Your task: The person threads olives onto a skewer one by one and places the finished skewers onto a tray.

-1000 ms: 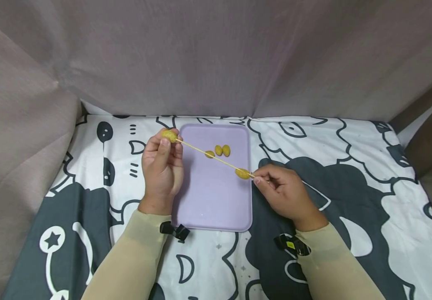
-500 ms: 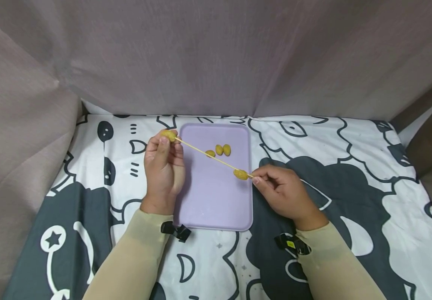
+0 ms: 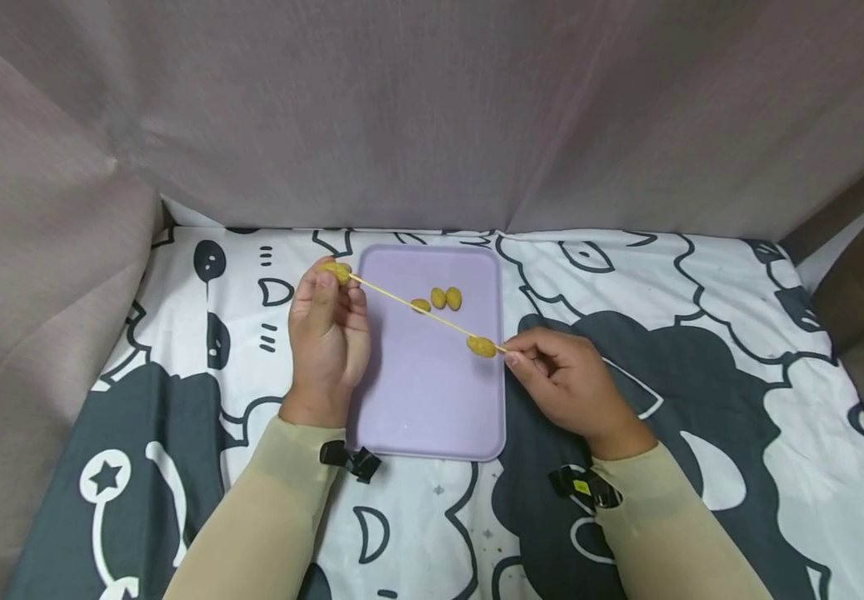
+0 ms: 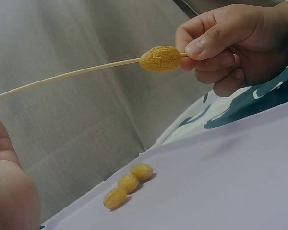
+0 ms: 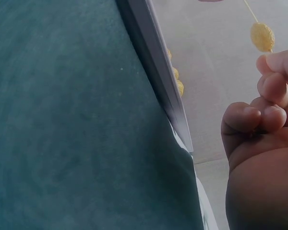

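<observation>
A thin wooden skewer (image 3: 412, 306) slants above the lilac tray (image 3: 424, 417), from my left hand down to my right. At its upper left end my left hand (image 3: 329, 346) pinches a wrinkled yellow fruit (image 3: 337, 272), apparently preserved, between thumb and fingers. My right hand (image 3: 570, 383) pinches the other end of the skewer. Just beside those fingertips, a second wrinkled yellow fruit (image 4: 160, 59) is threaded on the stick. Whether the skewer pierces the fruit in my left hand is hidden. In the left wrist view the skewer bows slightly.
Three loose yellow fruits (image 4: 128, 183) lie close together on the far half of the tray. A black-and-white patterned cloth (image 3: 709, 375) covers the table under it. Grey-brown curtains (image 3: 432, 117) hang behind and along the sides.
My left hand has shifted very slightly right. The fruit near my right hand sits a little farther left, with a bit more bare skewer before the fingertips. Both grips stay the same.
</observation>
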The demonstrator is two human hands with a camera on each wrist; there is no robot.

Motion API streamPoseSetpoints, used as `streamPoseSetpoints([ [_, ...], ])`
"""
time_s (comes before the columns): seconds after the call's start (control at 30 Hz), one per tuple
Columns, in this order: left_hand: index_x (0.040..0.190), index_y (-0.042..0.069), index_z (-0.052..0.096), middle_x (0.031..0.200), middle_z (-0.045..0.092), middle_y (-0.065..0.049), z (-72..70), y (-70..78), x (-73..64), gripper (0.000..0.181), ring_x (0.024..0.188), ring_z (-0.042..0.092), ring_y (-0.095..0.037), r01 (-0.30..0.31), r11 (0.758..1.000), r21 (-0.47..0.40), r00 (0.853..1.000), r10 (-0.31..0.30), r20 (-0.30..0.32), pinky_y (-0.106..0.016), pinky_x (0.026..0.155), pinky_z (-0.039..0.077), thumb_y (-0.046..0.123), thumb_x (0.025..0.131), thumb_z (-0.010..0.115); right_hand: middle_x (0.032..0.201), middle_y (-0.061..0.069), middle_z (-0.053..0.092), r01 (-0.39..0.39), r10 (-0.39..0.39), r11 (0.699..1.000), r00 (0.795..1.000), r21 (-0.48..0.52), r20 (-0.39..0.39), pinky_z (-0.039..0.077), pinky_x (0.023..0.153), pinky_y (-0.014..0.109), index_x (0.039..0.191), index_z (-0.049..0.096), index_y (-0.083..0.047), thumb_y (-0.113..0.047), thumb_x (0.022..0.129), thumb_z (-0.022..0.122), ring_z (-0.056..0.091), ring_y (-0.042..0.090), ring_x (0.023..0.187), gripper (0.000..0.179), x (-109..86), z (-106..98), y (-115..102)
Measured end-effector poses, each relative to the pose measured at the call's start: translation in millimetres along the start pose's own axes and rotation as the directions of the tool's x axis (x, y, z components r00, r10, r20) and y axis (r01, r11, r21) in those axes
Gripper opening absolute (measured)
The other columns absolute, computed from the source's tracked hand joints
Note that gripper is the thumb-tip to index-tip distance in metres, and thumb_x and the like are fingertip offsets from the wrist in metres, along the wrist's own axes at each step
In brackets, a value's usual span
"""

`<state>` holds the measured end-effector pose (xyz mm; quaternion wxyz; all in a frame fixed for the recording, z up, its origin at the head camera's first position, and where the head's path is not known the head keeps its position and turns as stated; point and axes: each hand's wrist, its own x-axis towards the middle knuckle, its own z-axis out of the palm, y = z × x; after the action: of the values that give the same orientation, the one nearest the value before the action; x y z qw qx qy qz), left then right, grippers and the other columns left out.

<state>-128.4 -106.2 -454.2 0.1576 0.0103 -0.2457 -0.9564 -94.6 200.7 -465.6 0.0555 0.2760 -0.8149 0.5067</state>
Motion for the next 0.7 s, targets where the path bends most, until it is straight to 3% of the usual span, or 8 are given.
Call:
streamPoseSetpoints([
  [0.3, 0.12, 0.0, 0.072, 0.105, 0.075, -0.009, -2.0, 2.1, 2.2, 0.043, 0.085, 0.074, -0.011, -0.013, 0.999, 0.053, 0.999, 0.011, 0.038, -0.016, 0.077, 0.065, 0.017, 0.089, 0.097, 0.071, -0.007, 0.056, -0.001, 0.001, 1.0, 0.999, -0.001, -0.047, 0.037, 0.049, 0.021, 0.108, 0.081, -0.006, 0.012, 0.098, 0.078, 0.044, 0.006, 0.058, 0.021, 0.3, 0.8, -0.8],
  [0.7, 0.117, 0.0, 0.075, 0.102, 0.075, -0.009, -2.9, 2.7, 2.5, 0.043, 0.085, 0.075, -0.01, -0.02, 0.993, 0.117, 1.0, 0.018, 0.016, -0.017, 0.077, 0.066, 0.02, 0.087, 0.099, 0.072, -0.007, 0.057, 0.016, -0.019, 0.999, 0.998, -0.044, -0.063, 0.038, 0.051, 0.02, 0.109, 0.081, -0.007, 0.01, 0.097, 0.079, 0.046, 0.005, 0.06, 0.021, 0.1, 1.3, -1.6],
])
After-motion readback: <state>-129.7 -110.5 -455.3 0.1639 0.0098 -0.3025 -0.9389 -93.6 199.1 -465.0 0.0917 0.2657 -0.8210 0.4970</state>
